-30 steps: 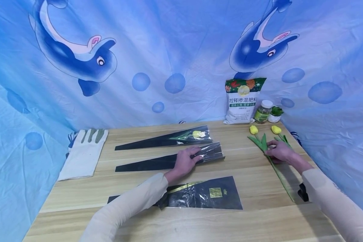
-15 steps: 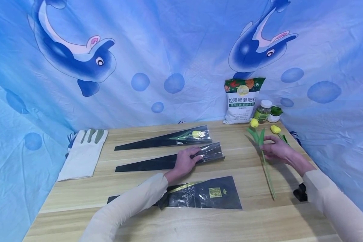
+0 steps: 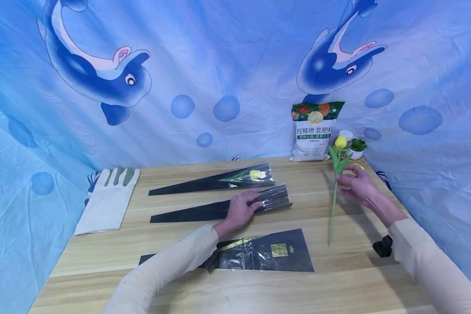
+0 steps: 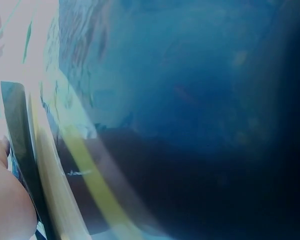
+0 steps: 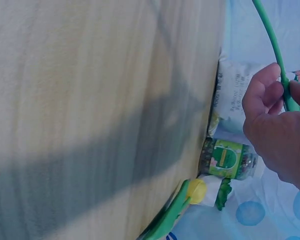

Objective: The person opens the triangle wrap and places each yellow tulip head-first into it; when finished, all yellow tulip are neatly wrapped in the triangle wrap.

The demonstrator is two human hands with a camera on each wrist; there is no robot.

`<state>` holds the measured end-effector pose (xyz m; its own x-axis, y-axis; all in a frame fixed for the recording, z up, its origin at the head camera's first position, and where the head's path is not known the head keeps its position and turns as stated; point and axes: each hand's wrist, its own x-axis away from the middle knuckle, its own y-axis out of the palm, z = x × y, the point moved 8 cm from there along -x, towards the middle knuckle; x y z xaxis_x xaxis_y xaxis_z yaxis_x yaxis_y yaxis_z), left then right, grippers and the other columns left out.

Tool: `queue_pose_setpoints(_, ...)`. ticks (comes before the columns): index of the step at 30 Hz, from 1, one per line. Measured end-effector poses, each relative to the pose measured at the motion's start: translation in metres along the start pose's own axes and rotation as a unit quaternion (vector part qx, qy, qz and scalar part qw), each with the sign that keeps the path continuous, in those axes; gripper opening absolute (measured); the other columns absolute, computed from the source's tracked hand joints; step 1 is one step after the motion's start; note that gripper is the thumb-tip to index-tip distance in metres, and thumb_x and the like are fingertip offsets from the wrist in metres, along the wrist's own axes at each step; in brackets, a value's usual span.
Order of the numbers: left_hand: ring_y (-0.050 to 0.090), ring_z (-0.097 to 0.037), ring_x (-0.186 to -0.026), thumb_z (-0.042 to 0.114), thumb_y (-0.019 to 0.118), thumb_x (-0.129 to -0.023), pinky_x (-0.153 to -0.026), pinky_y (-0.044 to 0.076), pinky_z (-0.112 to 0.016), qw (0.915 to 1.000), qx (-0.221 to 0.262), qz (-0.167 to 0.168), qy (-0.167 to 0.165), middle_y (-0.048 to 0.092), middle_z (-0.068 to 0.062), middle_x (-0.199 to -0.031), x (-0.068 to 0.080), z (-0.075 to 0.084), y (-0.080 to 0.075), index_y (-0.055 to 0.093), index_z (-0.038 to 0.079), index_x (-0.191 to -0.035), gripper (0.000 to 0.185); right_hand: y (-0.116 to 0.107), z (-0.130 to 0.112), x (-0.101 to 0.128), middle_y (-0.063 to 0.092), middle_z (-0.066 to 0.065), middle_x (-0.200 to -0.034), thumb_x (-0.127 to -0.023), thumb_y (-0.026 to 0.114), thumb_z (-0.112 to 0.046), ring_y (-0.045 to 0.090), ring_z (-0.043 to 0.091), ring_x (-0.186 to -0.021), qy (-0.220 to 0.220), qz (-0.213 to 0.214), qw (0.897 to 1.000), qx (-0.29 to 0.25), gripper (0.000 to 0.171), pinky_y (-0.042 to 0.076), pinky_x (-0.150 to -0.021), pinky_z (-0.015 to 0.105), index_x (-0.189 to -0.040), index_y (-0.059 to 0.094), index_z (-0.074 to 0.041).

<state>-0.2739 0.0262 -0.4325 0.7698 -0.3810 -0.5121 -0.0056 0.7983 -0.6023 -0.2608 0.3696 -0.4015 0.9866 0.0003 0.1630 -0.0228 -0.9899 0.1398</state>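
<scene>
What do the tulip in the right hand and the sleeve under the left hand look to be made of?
The tulip in the right hand looks artificial, probably plastic: its stem is evenly bright green, smooth and stays straight when lifted. The sleeve under the left hand appears to be thin plastic film, black with a clear glossy mouth that catches glare and crinkles.

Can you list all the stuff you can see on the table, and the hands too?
yellow tulip: 1, yellow with green stem, lifted at right
second tulip: 1, yellow, lying by the jar
black flower sleeve: 3, black and clear, mid table; far one holds a tulip
work gloves: 1 pair, white, left edge
fertiliser bag: 1, white and green, back
jar: 1, green label, back right
small potted plant: 1, green in white pot, back right
left hand: rests on the middle sleeve
right hand: pinches the tulip's stem
</scene>
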Motion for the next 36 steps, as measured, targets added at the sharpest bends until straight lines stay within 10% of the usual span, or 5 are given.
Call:
queue_pose_setpoints(9, 0.068, -0.034, -0.107, 0.012, 0.083, -0.082, -0.093, 0.053, -0.046, 0.9999, -0.007, 0.005, 0.006, 0.072, -0.016, -0.113, 0.000, 0.001, -0.001, 0.076, -0.001, -0.110, 0.032, -0.004, -0.021, -0.003, 0.065, 0.001, -0.085, -0.097, 0.055, 0.010, 0.065, 0.012, -0.076, -0.062, 0.047, 0.991, -0.110, 0.034, 0.060, -0.067, 0.030, -0.113, 0.034, -0.011)
queue_pose_setpoints(36, 0.068, -0.034, -0.107, 0.010, 0.083, -0.081, -0.093, 0.053, -0.047, 0.9999, -0.004, 0.004, 0.013, 0.071, -0.017, -0.112, 0.002, 0.002, -0.001, 0.076, -0.001, -0.110, 0.032, -0.004, -0.034, -0.010, 0.060, 0.007, -0.091, -0.091, 0.059, 0.016, 0.065, 0.014, -0.066, -0.122, 0.161, 0.961, -0.189, 0.044, 0.061, -0.065, 0.032, -0.111, 0.030, -0.010)
